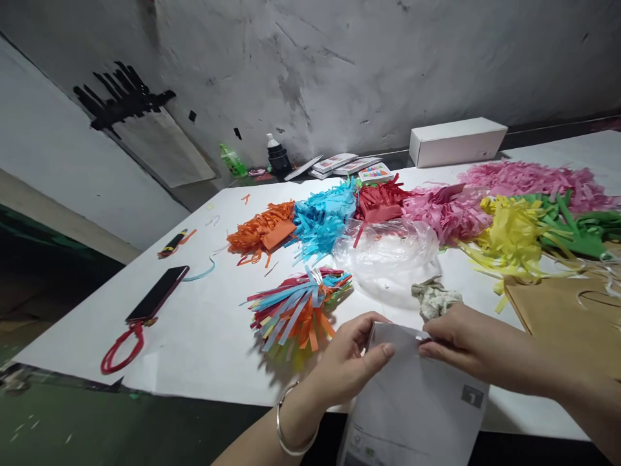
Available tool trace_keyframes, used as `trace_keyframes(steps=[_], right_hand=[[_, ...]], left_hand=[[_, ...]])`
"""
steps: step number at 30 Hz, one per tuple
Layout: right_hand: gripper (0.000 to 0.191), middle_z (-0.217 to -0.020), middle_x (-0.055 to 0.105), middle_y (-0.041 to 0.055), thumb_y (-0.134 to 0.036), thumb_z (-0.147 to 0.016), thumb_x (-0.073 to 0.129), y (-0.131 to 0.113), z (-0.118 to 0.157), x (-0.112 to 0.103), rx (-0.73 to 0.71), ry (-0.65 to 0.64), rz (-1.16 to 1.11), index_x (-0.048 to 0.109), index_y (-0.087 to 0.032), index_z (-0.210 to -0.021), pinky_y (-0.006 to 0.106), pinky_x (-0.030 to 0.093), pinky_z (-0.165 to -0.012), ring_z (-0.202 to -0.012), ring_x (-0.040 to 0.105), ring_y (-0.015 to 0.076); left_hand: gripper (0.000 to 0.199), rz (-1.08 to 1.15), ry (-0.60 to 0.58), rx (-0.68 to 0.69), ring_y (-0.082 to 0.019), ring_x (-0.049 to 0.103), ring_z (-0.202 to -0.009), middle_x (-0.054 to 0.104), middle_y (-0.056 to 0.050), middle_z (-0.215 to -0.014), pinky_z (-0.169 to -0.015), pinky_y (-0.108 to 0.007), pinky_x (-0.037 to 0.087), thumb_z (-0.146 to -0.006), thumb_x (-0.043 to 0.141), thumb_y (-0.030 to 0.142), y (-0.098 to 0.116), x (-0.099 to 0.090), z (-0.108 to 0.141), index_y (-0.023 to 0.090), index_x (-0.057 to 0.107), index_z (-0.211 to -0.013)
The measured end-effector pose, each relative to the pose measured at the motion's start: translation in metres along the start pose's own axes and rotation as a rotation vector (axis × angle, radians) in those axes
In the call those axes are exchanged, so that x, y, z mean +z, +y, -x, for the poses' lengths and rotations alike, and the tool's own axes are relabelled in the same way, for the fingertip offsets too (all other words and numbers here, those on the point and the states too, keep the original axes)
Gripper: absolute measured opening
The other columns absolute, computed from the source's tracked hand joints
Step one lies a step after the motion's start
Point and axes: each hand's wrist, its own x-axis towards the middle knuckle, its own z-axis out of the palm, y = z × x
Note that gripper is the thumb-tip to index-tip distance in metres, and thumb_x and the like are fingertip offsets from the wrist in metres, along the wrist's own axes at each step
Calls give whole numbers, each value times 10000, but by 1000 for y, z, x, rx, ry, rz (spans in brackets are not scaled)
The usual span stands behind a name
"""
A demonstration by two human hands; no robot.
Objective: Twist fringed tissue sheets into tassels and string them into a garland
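The head view shows a big white table (194, 349). Counting from the view's middle, a white packet (420, 395) is at 5 o'clock. At 7 o'clock lies a bunch of colored paper strips (294, 310). The left hand (347, 359) holds the packet's top left, thumb in front. The right hand (453, 340) pinches its top right edge. At 8 o'clock lies a dark phone (158, 294).

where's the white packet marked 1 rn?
Head view, lower right of centre: white packet held at its top by left hand and right hand, right of the multicoloured tassel bunch.
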Motion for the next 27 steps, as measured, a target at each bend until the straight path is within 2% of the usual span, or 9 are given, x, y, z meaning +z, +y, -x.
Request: trace_keyframes(steps=[2, 4, 6, 9, 13, 16, 20, 23, 27], right_hand=[[415, -527, 414, -40, -391, -966, 499, -2, 2, 4, 2, 46, 24, 458, -196, -602, 255, 186, -468, -482, 330, 91], [437, -523, 390, -44, -403, -970, 499, -3, 6, 6, -18, 55, -39, 437, -197, -589, 253, 190, -470, -492, 323, 93], [440, -553, 397, -44, -434, -982, 484, 1, 13, 5, -34, 62, -146, 444, -200, -610, 241, 228, -486, -526, 354, 101], [431, -615, 425, -37, -489, -971, 497, 13, 24, 6, -28, 118, -293, 485, -204, -648, 230, 308, -533, -581, 422, 119], [437, -695, 556, 1, -534, -974, 469, 27, 31, 24, -1, 268, -500, 601, -203, -721, 250, 416, -618, -676, 534, 165], [472, -689, 549, 1, -556, -980, 434, 29, 31, 44, 45, 445, -557, 593, -203, -711, 246, 418, -625, -680, 528, 165], [466, -608, 432, -32, -554, -955, 490, 24, 29, 64, 143, 733, -462, 516, -207, -644, 236, 320, -556, -584, 421, 127], [461, -605, 454, -32, -566, -953, 489, 23, 23, 71, 161, 802, -529, 559, -207, -672, 236, 324, -554, -583, 435, 129], [498, -612, 506, -17, -625, -934, 489, 24, 11, 76, 148, 817, -736, 572, -196, -695, 226, 387, -535, -593, 481, 140]], left_hand=[[412, -119, 35, 17, -114, 438, -633, 503, 3, -690, -553, -226, 329, -882, 644, 534, 2, 2, 0, 137, 625, -773], [488, -136, 85, 14, -95, 385, -576, 444, 21, -617, -516, -222, 289, -885, 624, 568, 2, 2, -1, 138, 583, -658], [501, 17, 135, -51, -83, 381, -535, 445, 30, -587, -494, -210, 288, -829, 683, 594, 0, 0, -1, 141, 574, -645], [488, 310, 180, -198, -101, 492, -527, 557, -1, -605, -504, -208, 380, -705, 803, 586, -4, -5, -2, 131, 626, -692], [474, 462, 247, -255, -117, 548, -522, 597, -13, -576, -532, -217, 440, -604, 892, 522, -7, -8, -5, 129, 632, -664], [471, 396, 303, -226, -103, 517, -514, 580, 4, -570, -527, -206, 422, -624, 881, 525, -9, -6, -5, 135, 619, -653], [479, 117, 448, -47, -73, 444, -551, 532, 17, -605, -498, -161, 334, -756, 776, 571, -11, -4, -3, 127, 629, -654], [484, 182, 394, -87, -76, 450, -527, 537, 19, -600, -490, -170, 361, -762, 759, 595, -13, -5, -5, 134, 632, -688], [451, 331, 320, -178, -111, 532, -490, 594, 7, -571, -502, -211, 451, -720, 805, 566, -10, -9, -16, 146, 642, -745]])
